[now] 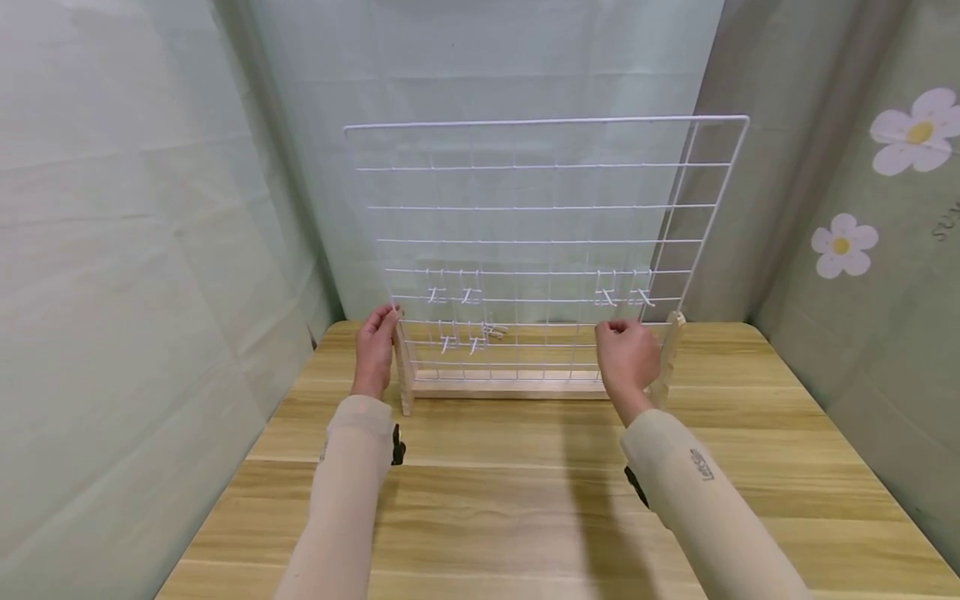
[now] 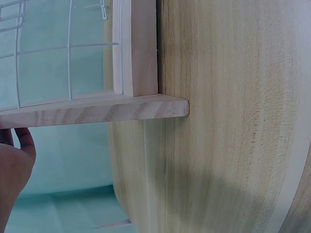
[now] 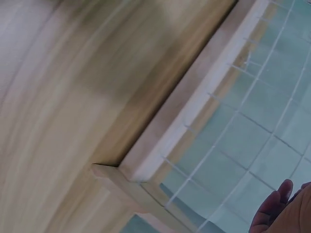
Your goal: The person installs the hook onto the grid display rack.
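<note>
A white wire grid panel [image 1: 555, 206] stands upright in a wooden base [image 1: 510, 388] on the table. My left hand [image 1: 374, 350] grips the top of the base's left wooden upright [image 1: 405, 367]; its fingers are at that upright's outer side in the left wrist view. In front of the grid's lower right is my right hand [image 1: 628, 357], its fingers curled. Whether it holds anything is hidden. White wire hooks hang in pairs: an upper left pair [image 1: 468, 295], a lower left pair [image 1: 475, 343] and an upper right pair [image 1: 606, 297].
More white wire hooks [image 1: 495, 331] lie on the table behind the grid. The wooden table [image 1: 480, 500] extends in front of the base. Pale green cloth [image 1: 187, 250] hangs on the left, behind and on the right. The base's right upright [image 1: 671, 354] stands beside my right hand.
</note>
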{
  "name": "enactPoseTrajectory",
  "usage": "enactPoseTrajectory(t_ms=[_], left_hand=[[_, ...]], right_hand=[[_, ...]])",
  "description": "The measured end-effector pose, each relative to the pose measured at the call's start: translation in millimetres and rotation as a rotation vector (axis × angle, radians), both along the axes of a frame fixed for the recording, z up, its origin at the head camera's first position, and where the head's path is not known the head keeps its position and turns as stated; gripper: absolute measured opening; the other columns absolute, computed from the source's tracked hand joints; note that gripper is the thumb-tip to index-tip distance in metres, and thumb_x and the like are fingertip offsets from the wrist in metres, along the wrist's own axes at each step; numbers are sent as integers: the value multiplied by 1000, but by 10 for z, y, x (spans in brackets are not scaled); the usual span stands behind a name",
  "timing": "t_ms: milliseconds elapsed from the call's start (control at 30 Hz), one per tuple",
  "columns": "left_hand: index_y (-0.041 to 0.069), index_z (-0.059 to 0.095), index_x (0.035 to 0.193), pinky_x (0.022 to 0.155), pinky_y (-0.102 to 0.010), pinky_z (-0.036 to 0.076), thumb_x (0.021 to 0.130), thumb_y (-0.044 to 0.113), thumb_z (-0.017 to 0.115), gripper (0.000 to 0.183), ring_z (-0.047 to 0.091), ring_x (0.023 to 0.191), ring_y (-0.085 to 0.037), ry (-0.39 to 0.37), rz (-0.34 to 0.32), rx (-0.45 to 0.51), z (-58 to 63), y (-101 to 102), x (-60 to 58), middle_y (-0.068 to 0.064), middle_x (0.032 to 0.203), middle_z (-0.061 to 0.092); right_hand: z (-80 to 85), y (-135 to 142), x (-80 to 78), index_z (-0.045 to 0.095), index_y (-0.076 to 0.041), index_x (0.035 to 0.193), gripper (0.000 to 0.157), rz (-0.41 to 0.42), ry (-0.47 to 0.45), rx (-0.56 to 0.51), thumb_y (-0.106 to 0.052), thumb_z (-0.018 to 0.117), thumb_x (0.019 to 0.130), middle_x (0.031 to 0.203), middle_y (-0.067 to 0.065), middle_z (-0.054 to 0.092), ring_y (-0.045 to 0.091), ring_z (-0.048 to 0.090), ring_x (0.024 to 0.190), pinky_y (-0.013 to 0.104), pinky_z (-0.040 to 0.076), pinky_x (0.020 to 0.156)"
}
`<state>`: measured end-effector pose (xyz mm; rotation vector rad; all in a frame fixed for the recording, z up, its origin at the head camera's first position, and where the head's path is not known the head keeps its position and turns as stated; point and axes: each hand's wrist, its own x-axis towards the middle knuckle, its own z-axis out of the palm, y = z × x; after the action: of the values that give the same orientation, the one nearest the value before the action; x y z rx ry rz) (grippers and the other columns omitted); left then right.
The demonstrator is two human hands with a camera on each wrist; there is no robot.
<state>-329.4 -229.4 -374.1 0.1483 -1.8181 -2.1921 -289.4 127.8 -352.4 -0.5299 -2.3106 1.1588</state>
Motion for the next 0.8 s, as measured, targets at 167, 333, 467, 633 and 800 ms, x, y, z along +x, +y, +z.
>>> enactPoseTrajectory(t_ms=[167, 333, 467, 633, 800], left_hand=[[-6, 51, 133, 107, -31, 37, 104, 16, 50, 36, 46, 125, -22, -7, -5, -29, 88, 28, 84, -14, 140, 52], [-4, 51, 134, 108, -32, 36, 105, 18, 51, 37, 46, 125, -22, 11, 2, -38, -9, 1, 13, -16, 143, 50], [-1, 53, 133, 107, -30, 37, 105, 23, 52, 38, 48, 120, -17, 24, 24, -46, -151, -35, -103, -11, 139, 53], [0, 54, 132, 107, -31, 37, 104, 24, 52, 36, 47, 124, -22, 31, 24, -46, -160, -32, -110, -10, 137, 54], [1, 54, 132, 108, -32, 37, 104, 24, 52, 36, 48, 122, -18, 24, 17, -40, -136, -27, -88, -10, 138, 53]], right_hand=[[-77, 88, 26, 76, -11, 96, 29, -3, -13, 1, -31, 56, 88, 97, 10, 73, 33, 66, 91, 50, 46, 74], [-148, 193, 37, 77, -14, 97, 30, -45, -15, -8, -33, 54, 89, 94, 9, 73, 37, 65, 90, 51, 45, 67], [-194, 290, 36, 77, -14, 99, 30, -89, -3, -27, -34, 55, 90, 94, 9, 73, 37, 65, 90, 50, 44, 67], [-216, 451, 48, 75, -11, 99, 32, -114, 35, -25, -34, 54, 92, 94, 11, 72, 36, 64, 91, 49, 43, 69], [-192, 602, 58, 74, -9, 101, 34, -117, 55, -46, -36, 55, 94, 97, 12, 72, 34, 63, 93, 46, 43, 72]])
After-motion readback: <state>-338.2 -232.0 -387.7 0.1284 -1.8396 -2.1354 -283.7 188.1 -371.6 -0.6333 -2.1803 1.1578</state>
